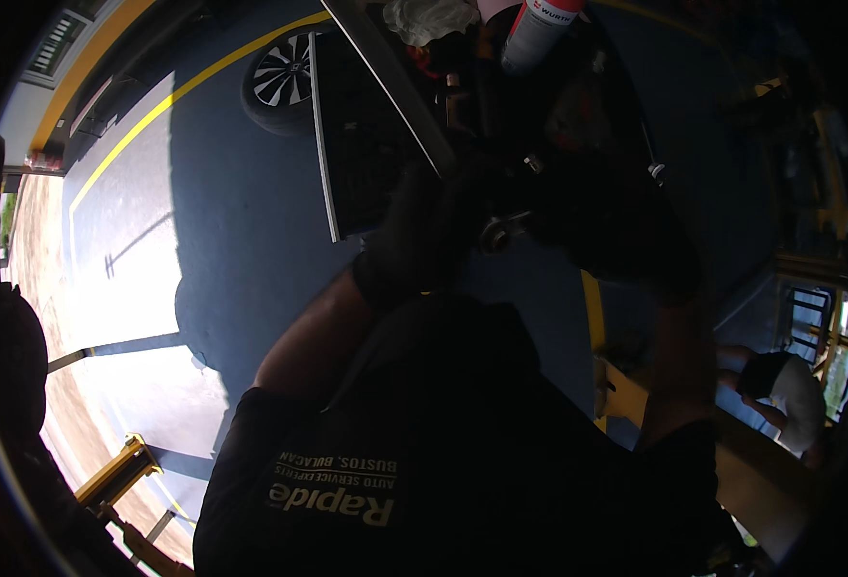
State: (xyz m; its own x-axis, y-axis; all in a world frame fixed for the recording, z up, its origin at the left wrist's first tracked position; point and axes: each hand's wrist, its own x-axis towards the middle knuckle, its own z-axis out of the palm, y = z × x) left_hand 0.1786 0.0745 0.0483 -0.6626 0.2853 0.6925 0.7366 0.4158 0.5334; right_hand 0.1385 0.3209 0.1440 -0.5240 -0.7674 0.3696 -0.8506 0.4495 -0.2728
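My left hand, in a black glove, is beside the near end of a long pale metal edge. My right hand, also gloved in black, is farther right, over a dark cluttered surface. Deep shadow hides the fingers of both hands, and what they hold, if anything, does not show. Between them are a small shiny metal piece and, lower down, a rounded metal part. A red and white spray can stands beyond my hands, with crumpled clear plastic to its left.
A wheel with a spoked rim lies on the blue floor at the far left. Yellow lines cross the floor. A yellow metal post is at the lower left. Another person bends over at the right, behind a yellow beam.
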